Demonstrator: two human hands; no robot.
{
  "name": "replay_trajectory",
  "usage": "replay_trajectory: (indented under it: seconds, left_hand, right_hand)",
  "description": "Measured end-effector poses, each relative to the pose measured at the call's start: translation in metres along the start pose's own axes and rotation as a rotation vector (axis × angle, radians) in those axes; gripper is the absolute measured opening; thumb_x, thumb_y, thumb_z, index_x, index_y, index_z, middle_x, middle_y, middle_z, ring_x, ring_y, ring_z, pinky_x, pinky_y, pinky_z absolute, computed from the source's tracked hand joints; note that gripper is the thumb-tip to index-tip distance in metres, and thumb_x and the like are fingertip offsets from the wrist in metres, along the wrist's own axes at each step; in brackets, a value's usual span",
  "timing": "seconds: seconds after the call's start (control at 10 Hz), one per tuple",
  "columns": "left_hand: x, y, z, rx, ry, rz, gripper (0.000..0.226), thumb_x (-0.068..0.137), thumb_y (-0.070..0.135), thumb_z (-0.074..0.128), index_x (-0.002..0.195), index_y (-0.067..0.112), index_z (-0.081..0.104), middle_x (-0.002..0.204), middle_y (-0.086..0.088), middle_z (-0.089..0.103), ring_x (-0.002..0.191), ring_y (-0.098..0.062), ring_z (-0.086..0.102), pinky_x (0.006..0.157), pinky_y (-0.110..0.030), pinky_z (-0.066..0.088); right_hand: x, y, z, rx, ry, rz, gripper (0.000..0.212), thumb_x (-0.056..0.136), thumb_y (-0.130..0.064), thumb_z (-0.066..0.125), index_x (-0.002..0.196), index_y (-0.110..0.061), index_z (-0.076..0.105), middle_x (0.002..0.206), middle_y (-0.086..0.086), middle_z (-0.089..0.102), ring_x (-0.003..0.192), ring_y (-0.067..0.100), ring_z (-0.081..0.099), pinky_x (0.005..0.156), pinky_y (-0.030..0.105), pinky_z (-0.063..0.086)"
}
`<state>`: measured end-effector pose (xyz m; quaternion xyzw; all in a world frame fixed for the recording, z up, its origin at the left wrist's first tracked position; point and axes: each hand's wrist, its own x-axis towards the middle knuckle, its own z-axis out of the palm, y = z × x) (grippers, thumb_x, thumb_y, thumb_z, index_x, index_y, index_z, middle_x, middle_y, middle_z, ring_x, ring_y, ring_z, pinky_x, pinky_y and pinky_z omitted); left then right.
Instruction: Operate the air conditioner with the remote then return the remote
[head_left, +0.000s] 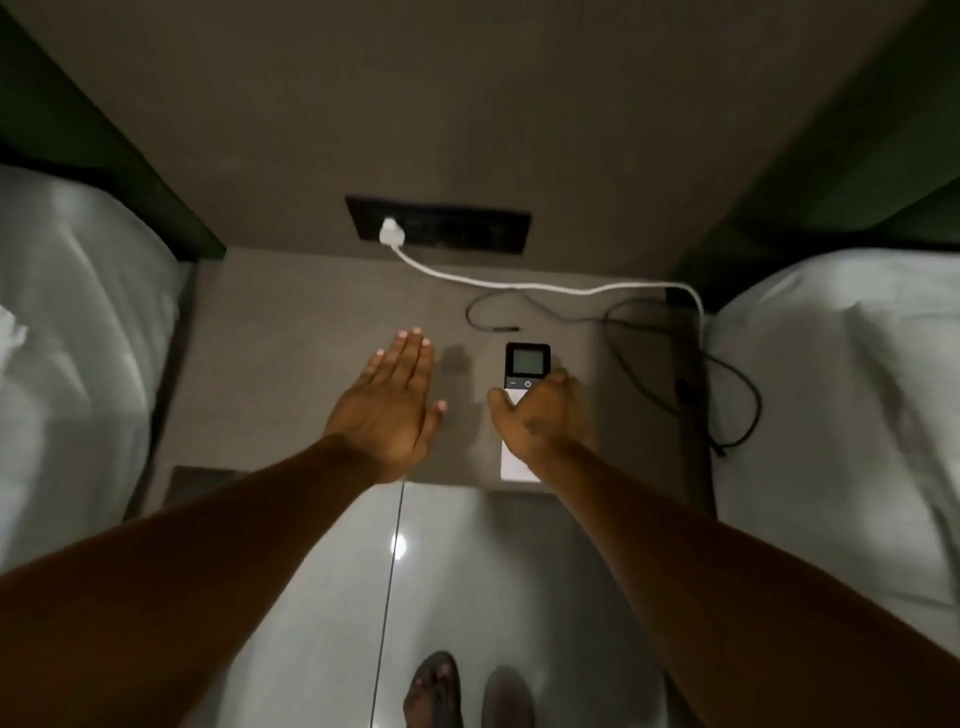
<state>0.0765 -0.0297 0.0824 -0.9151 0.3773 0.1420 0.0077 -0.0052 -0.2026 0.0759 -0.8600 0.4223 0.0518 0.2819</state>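
Observation:
A white remote (525, 364) with a dark top and a small grey screen lies flat on the bedside table (291, 322), its screen end pointing at the wall. My right hand (537, 415) lies over the remote's middle, thumb on its left edge and fingers curled over its right edge. The remote's lower white end shows below my wrist. My left hand (392, 402) hovers flat and palm down over the table, left of the remote, fingers together and holding nothing. No air conditioner is in view.
A black socket panel (457, 228) on the wall holds a white plug (390, 232) whose cable runs right. Dark cables (623, 343) lie on the table's right side. Beds with white sheets flank the table. My feet stand on glossy floor tiles below.

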Motion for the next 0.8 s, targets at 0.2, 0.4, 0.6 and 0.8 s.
replay_trajectory:
  seconds: [0.2,0.4,0.6,0.8]
  left_hand:
    - [-0.001,-0.004,0.103,-0.06,-0.117,-0.03,0.073,0.097,0.05,0.011,0.153,0.005,-0.006,0.162,-0.015,-0.008,0.149,-0.026,-0.008,0.12,-0.04,0.001]
    - [0.006,-0.001,0.125,-0.096,-0.116,-0.008,0.072,0.099,0.048,0.014,0.152,0.002,-0.003,0.162,-0.017,-0.005,0.149,-0.027,-0.005,0.12,-0.043,0.005]
    - [0.018,-0.004,0.124,-0.092,-0.123,-0.022,0.073,0.099,0.048,0.013,0.152,0.002,-0.005,0.162,-0.016,-0.006,0.149,-0.026,-0.007,0.12,-0.041,0.002]
    - [0.013,-0.005,0.121,-0.109,-0.122,-0.025,0.074,0.097,0.05,0.01,0.152,0.003,-0.005,0.162,-0.016,-0.006,0.149,-0.026,-0.007,0.12,-0.041,0.001]
  right_hand:
    - [0.034,0.045,0.093,-0.057,-0.084,-0.004,0.086,0.083,-0.056,0.062,0.138,0.003,0.034,0.13,0.019,0.049,0.11,0.034,0.059,0.086,0.037,0.052]
    - [0.058,0.047,0.115,-0.087,-0.067,-0.004,0.092,0.085,-0.056,0.057,0.143,0.007,0.022,0.135,0.021,0.041,0.111,0.035,0.058,0.079,0.033,0.05]
    - [0.059,0.046,0.122,-0.138,-0.091,-0.005,0.102,0.088,-0.056,0.053,0.148,0.009,0.003,0.147,0.023,0.026,0.109,0.037,0.06,0.082,0.037,0.052]
    - [0.054,0.046,0.11,-0.172,-0.07,-0.019,0.107,0.086,-0.067,0.048,0.15,0.005,0.004,0.15,0.022,0.026,0.123,0.039,0.048,0.095,0.042,0.047]
